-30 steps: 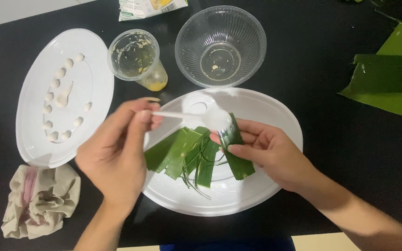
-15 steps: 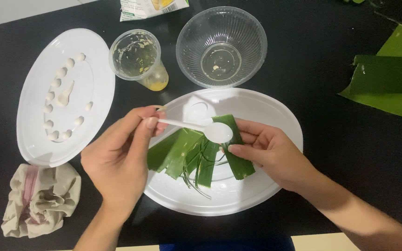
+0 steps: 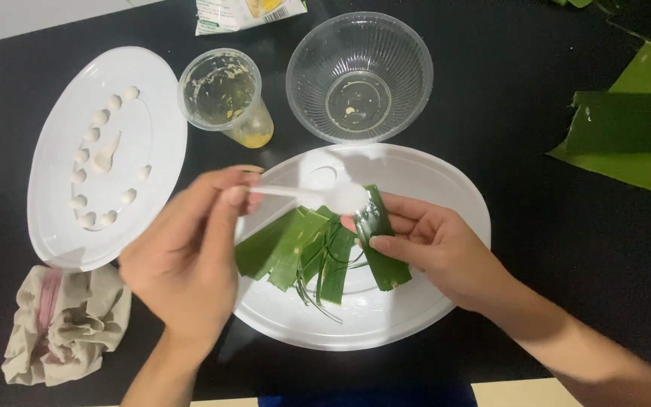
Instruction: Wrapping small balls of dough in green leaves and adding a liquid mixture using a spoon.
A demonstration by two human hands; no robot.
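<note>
My left hand (image 3: 190, 256) pinches the handle of a white plastic spoon (image 3: 318, 197), its bowl hovering right above a green leaf strip (image 3: 377, 249). My right hand (image 3: 435, 245) grips that strip by its upper end over a white oval plate (image 3: 446, 188). Several more cut leaf strips (image 3: 295, 245) lie fanned out on the plate between my hands. A small white smear marks the plate's far part.
A second white plate (image 3: 152, 151) at the left carries several small white dough pieces (image 3: 88, 162). Behind stand a clear cup with yellow liquid (image 3: 227, 94) and a clear plastic bowl (image 3: 359, 75). A crumpled cloth (image 3: 62, 320) lies at the front left, big green leaves (image 3: 627, 128) at the right.
The spoon has tipped from pointing up near the plate's far part to lying level, its bowl now over the held leaf strip. My right hand has barely shifted.
</note>
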